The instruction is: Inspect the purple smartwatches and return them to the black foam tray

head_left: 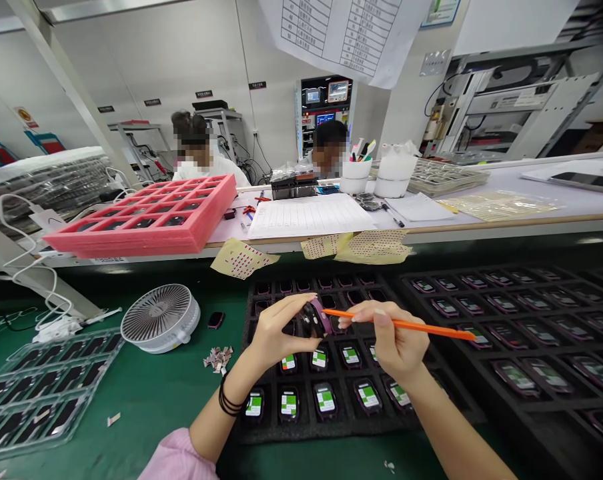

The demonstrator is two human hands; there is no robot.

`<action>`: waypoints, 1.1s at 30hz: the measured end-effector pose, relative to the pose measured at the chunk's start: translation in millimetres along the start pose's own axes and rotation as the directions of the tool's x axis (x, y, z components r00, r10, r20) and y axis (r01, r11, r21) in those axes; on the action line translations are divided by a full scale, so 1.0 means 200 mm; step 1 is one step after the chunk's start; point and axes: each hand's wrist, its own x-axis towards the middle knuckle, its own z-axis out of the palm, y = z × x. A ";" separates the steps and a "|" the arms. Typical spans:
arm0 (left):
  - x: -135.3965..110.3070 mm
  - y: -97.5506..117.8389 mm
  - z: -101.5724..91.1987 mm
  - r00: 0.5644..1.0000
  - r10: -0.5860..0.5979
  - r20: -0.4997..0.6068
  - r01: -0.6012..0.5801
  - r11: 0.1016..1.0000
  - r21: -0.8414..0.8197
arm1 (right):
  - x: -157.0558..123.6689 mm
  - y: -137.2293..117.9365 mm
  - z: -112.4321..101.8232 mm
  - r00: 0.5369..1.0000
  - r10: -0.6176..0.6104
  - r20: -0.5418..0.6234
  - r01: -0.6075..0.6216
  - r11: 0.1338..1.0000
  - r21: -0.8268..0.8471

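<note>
My left hand (279, 330) grips a purple and black smartwatch body (315, 319) by its edges, tilted so its side faces right. In my right hand (394, 337) is a thin orange stick (426, 327), held like a pen. Its left tip meets the side of the watch body; whether it presses there I cannot tell. Both hands are above a black foam tray (301, 437) whose compartments hold several watch bodies, many with green and white screens, such as one watch (325, 399) in the front row.
A second black foam tray (481, 363) of watches lies right. At left are a round fan (161, 317), a clear plastic tray (31, 393), a loose watch (215, 320) and small scraps (218, 359). A pink foam tray (146, 237) sits on the shelf; two people are behind it.
</note>
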 end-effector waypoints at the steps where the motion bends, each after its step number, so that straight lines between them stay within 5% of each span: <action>1: 0.00 0.00 0.00 1.000 -0.007 0.005 0.007 1.000 0.002 | 0.00 0.00 0.00 1.000 0.004 -0.002 -0.004 1.000 0.004; 7: 0.01 0.02 -0.02 0.995 -0.090 0.029 0.090 0.996 0.023 | -0.01 0.01 0.00 0.999 0.012 -0.037 -0.012 1.000 0.012; 10: 0.02 0.01 -0.03 0.992 -0.113 0.057 0.108 0.991 0.077 | -0.01 0.03 0.02 0.986 0.156 -0.053 -0.155 0.988 0.022; 14: 0.02 0.00 -0.04 0.994 -0.078 0.076 0.063 0.980 0.186 | 0.01 0.07 0.11 0.897 0.422 0.134 -0.429 0.903 0.025; 18: 0.03 0.00 -0.04 0.986 -0.131 0.102 0.105 0.968 0.226 | 0.00 0.11 0.17 0.809 0.533 0.249 -0.542 0.840 -0.038; 24: 0.03 0.02 -0.04 0.978 -0.206 0.040 0.199 0.972 0.123 | 0.00 0.11 0.19 0.702 0.660 0.266 -0.712 0.642 0.285; 33: 0.04 0.03 -0.04 0.984 -0.177 0.010 0.173 0.975 0.139 | -0.02 0.12 0.21 0.673 0.692 0.263 -0.726 0.551 0.411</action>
